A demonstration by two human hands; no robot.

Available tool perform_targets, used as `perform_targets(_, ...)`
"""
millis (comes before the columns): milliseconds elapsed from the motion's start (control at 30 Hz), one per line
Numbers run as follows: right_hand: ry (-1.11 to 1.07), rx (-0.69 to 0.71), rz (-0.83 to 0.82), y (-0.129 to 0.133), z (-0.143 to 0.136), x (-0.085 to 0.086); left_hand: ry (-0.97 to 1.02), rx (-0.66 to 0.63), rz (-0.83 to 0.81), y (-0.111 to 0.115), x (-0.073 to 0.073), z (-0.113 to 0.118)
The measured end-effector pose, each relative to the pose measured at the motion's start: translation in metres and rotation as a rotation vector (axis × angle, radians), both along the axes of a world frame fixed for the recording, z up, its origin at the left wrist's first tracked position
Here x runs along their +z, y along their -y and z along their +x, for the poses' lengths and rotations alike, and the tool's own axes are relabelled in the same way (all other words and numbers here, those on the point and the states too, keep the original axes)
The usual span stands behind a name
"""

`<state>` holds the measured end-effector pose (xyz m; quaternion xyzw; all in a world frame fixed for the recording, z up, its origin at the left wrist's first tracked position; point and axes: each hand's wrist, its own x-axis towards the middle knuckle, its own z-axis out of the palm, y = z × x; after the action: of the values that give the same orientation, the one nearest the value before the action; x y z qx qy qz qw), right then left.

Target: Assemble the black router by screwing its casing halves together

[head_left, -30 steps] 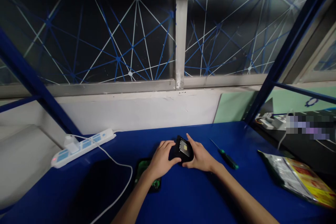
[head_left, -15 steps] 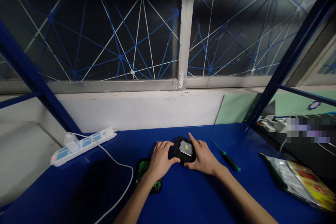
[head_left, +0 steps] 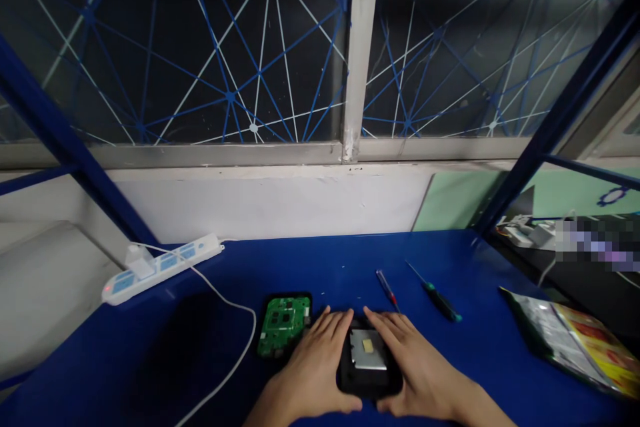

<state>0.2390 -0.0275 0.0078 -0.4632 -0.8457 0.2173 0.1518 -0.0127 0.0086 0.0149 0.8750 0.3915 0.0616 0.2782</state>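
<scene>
A black plastic case half (head_left: 367,383) lies flat on the table at the lower middle, its inner side up. Inside it is a silver metal plate (head_left: 370,359) with a small yellowish pad (head_left: 368,345). My left hand (head_left: 323,365) grips the case's left side, thumb at the near edge. On the opposite side my right hand (head_left: 423,363) holds it between fingers and thumb. Just left of my left hand, a green circuit board (head_left: 284,321) sits in another black shell. Beyond my right hand lies a small screwdriver (head_left: 387,288) with a purple and red handle.
A green-and-black screwdriver (head_left: 440,300) lies farther right, near a shiny food packet (head_left: 570,340). At left, a white power strip (head_left: 165,268) holds a plugged-in charger (head_left: 140,263); its white cable (head_left: 245,340) runs toward me. Blue frame posts (head_left: 555,100) and a window stand behind the blue table (head_left: 300,260).
Both hands have brought the black case nearer to me and lower in view. The circuit board and the purple-red screwdriver, hidden before, now show.
</scene>
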Motion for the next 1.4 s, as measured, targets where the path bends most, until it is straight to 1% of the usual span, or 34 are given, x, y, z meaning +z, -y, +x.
perform_targets(100, -0.040, -0.001, 0.016, -0.005, 0.004, 0.001, -0.021, 0.019, -0.045, 0.001, 0.000, -0.002)
perform_targets(133, -0.052, -0.027, 0.042, -0.010, 0.005, 0.002, -0.027, 0.017, -0.054, 0.001, 0.002, -0.003)
perform_targets(200, -0.055, -0.149, 0.121, -0.024, 0.006, 0.005, -0.032, 0.013, -0.062, 0.002, 0.006, -0.003)
perform_targets(267, -0.012, -0.369, 0.224, -0.043, 0.006, 0.005, -0.022, 0.021, -0.057, 0.003, 0.009, -0.003)
perform_targets(300, 0.034, -0.434, 0.238, -0.054, 0.006, 0.003, -0.014, 0.030, -0.049, 0.004, 0.010, -0.002)
perform_targets(367, 0.126, -0.546, 0.229, -0.073, 0.007, -0.004, -0.010, 0.048, -0.035, 0.005, 0.011, 0.000)
perform_targets(433, 0.129, -0.584, 0.214, -0.088, 0.010, -0.012, -0.017, 0.063, -0.034, 0.005, 0.009, 0.001)
perform_targets(533, 0.072, -0.561, 0.218, -0.099, 0.015, -0.019, -0.015, 0.073, -0.038, 0.005, 0.005, 0.000)
perform_targets(600, 0.017, -0.542, 0.244, -0.099, 0.019, -0.016, -0.007, 0.079, -0.039, 0.005, 0.003, -0.001)
perform_targets(667, -0.084, -0.529, 0.300, -0.094, 0.019, -0.009, -0.005, 0.086, -0.040, 0.005, 0.002, -0.002)
perform_targets(733, -0.264, -0.511, 0.395, -0.086, 0.017, -0.002, -0.013, 0.093, -0.042, 0.005, 0.002, -0.003)
perform_targets(800, -0.373, -0.485, 0.449, -0.079, 0.012, 0.002, -0.029, 0.097, -0.041, 0.005, 0.002, -0.003)
perform_targets(867, -0.438, -0.462, 0.462, -0.072, 0.006, 0.002, -0.032, 0.096, -0.035, 0.006, 0.002, -0.002)
perform_targets(967, -0.518, -0.446, 0.455, -0.067, 0.000, -0.003, -0.015, 0.092, -0.018, 0.006, 0.000, -0.001)
perform_targets(1067, -0.559, -0.418, 0.448, -0.065, -0.002, -0.006, -0.004, 0.090, -0.010, 0.005, -0.002, -0.001)
perform_targets(1167, -0.564, -0.404, 0.462, -0.065, -0.003, -0.006, 0.005, 0.085, -0.002, 0.005, -0.004, -0.001)
perform_targets(1400, -0.558, -0.411, 0.477, -0.065, -0.003, -0.006, -0.004, 0.088, -0.026, 0.006, -0.001, -0.001)
